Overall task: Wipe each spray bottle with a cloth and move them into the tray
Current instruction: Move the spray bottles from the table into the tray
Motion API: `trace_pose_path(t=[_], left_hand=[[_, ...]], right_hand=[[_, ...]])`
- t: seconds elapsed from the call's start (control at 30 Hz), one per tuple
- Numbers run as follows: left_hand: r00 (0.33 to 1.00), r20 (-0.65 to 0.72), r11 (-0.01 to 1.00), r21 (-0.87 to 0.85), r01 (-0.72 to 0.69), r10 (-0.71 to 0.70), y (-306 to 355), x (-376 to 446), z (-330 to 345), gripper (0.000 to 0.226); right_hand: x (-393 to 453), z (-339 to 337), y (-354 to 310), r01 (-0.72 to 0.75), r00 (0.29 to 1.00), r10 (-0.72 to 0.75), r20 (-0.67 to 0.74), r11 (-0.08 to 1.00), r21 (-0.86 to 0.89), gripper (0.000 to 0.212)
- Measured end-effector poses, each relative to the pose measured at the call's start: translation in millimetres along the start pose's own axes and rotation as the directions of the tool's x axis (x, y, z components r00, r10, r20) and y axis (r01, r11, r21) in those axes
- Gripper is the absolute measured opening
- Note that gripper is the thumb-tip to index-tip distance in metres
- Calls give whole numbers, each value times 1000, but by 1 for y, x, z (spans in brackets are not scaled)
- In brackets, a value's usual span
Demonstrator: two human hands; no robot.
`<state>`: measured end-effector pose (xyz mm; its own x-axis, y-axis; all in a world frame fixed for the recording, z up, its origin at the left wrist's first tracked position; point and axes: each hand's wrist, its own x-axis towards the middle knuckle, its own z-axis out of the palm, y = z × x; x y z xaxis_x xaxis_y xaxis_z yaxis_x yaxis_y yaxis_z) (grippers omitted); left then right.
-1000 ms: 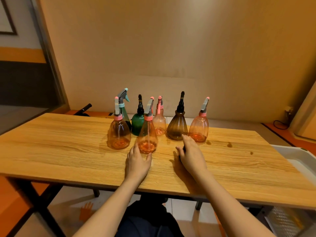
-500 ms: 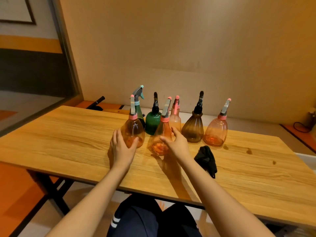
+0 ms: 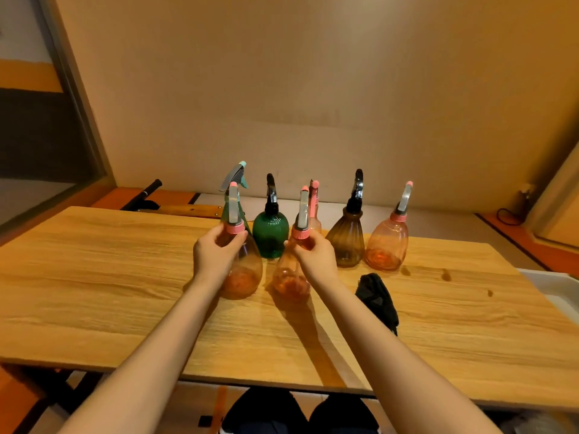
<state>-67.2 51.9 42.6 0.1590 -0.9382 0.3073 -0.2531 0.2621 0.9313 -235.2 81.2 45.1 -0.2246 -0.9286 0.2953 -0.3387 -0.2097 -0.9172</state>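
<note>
Several spray bottles stand on the wooden table [image 3: 94,277]. My left hand [image 3: 213,255] grips the neck of the front left orange bottle [image 3: 242,277], just under its pink collar. My right hand [image 3: 313,255] grips the neck of the front middle orange bottle [image 3: 288,281]. Behind them stand a green bottle [image 3: 271,234], a brown ribbed bottle [image 3: 347,242], another orange bottle [image 3: 387,244], a pale pink one [image 3: 314,198] and one with a teal trigger [image 3: 236,175]. A black cloth [image 3: 377,297] lies loose on the table, right of my right arm.
A white tray [image 3: 560,289] sits past the table's right edge, only its corner showing. A wall runs close behind the table. A black handle [image 3: 147,192] and a wooden bar lie behind the far left edge. Two dark spots mark the table's right side.
My hands rose from the lower bodies of the two front orange bottles to their necks and now grip them. The cloth lies where it was let go.
</note>
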Motion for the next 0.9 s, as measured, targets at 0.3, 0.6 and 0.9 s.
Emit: trace_pose_path(t=[0.3, 0.6, 0.9], left_hand=[[970, 169, 978, -144, -151, 175, 50, -29, 50, 14], [864, 398, 940, -266, -214, 309, 133, -97, 176, 35], [775, 572, 940, -330, -85, 271, 203, -159, 364, 28]], right_hand=[[-29, -83, -11, 22, 993, -28, -112, 998, -54, 21], [-79, -234, -21, 56, 908, -64, -415, 998, -30, 27], [-85, -431, 11, -73, 783, -54, -620, 982, -176, 34]])
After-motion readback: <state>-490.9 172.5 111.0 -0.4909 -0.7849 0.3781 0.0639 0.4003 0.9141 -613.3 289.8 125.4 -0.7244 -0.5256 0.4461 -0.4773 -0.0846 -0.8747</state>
